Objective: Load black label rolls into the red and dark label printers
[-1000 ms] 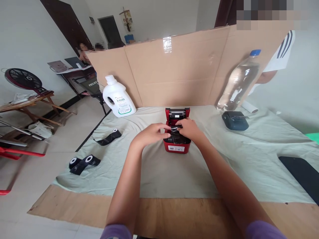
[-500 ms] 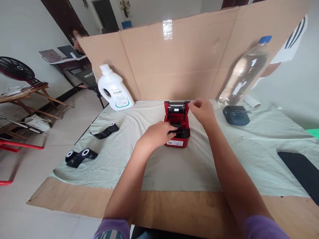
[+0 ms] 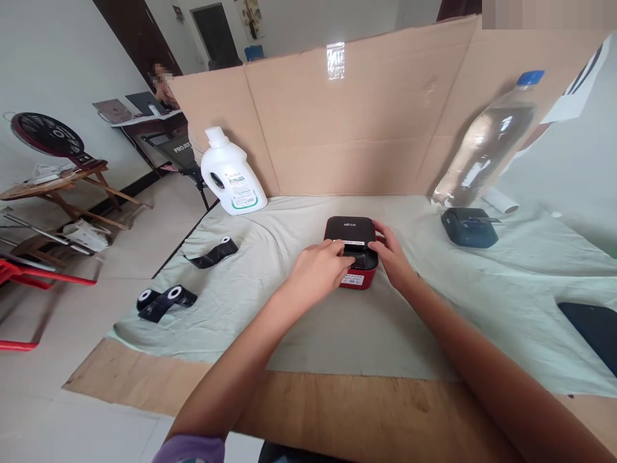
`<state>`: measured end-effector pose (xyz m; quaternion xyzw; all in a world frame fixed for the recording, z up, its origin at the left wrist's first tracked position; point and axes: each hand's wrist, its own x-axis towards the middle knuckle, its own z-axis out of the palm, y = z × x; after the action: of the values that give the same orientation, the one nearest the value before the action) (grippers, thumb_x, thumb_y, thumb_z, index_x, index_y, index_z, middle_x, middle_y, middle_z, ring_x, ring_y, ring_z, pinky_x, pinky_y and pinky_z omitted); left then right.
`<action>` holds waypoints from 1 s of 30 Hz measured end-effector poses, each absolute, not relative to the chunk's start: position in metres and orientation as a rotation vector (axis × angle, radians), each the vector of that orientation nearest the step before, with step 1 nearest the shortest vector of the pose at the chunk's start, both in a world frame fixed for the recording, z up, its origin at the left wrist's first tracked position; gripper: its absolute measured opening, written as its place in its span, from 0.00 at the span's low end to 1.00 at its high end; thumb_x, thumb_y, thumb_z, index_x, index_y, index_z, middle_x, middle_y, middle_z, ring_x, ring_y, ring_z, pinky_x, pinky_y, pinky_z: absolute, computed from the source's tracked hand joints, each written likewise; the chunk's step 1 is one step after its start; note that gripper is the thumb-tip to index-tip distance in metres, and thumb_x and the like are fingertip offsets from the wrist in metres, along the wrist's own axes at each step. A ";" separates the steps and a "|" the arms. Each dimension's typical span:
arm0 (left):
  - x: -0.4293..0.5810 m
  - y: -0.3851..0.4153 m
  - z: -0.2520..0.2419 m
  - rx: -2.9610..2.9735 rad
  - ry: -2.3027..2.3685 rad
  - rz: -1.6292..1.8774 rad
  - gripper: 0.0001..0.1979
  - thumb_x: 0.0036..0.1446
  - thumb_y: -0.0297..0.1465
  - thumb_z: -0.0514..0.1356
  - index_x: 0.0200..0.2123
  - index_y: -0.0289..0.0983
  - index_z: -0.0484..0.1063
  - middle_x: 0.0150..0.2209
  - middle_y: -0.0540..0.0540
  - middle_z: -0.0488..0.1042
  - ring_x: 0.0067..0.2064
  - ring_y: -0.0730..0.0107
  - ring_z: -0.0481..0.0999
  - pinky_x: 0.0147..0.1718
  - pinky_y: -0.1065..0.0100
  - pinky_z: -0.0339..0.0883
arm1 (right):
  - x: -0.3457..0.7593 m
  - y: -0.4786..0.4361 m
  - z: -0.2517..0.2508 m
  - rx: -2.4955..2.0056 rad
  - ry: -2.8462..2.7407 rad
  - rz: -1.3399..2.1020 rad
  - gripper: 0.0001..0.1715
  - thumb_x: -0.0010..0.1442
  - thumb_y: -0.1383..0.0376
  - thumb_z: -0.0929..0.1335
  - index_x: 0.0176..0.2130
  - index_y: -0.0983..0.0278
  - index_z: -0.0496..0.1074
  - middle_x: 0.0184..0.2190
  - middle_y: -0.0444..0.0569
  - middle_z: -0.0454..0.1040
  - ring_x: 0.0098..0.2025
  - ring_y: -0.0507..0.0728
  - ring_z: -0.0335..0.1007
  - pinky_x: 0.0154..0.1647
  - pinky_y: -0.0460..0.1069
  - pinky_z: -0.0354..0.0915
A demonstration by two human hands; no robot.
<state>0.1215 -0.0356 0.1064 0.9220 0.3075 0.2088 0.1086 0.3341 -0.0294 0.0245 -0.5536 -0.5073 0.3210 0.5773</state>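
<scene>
A small red printer (image 3: 365, 280) with a black lid stands on the cloth, its lid down. My left hand (image 3: 315, 267) is at the printer's front left, fingers bent over the front slot. Its fingertips press on a dark glossy strip (image 3: 360, 260) at the slot; whether they pinch it is hard to see. My right hand (image 3: 393, 257) wraps the printer's right side, with the thumb on the lid's edge and the fingers behind. The printer's inside is hidden under the lid.
Black rolls (image 3: 166, 302) and another black roll (image 3: 214, 252) lie on the left. A white jug (image 3: 234, 173) and a tilted water bottle (image 3: 486, 148) lean against the cardboard (image 3: 357, 128). A dark device (image 3: 470, 228) and phone (image 3: 590, 331) are at right. A person sits far back.
The printer's raised lid has come down and is now shut. My right hand has moved from beside the lid down to the printer's right side. My left hand stays at the front.
</scene>
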 end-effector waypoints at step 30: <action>0.132 0.020 0.039 1.063 0.797 0.971 0.33 0.56 0.27 0.59 0.66 0.41 0.64 0.66 0.45 0.66 0.66 0.57 0.65 0.63 0.61 0.60 | 0.341 -0.024 -0.011 -1.226 -1.153 0.907 0.33 0.61 0.54 0.63 0.64 0.53 0.63 0.65 0.45 0.67 0.67 0.66 0.61 0.64 0.61 0.64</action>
<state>0.1315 0.0197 0.0393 0.4736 0.3549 0.4324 0.6803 0.3407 -0.0235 -0.0113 -0.5239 -0.4926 0.3876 0.5768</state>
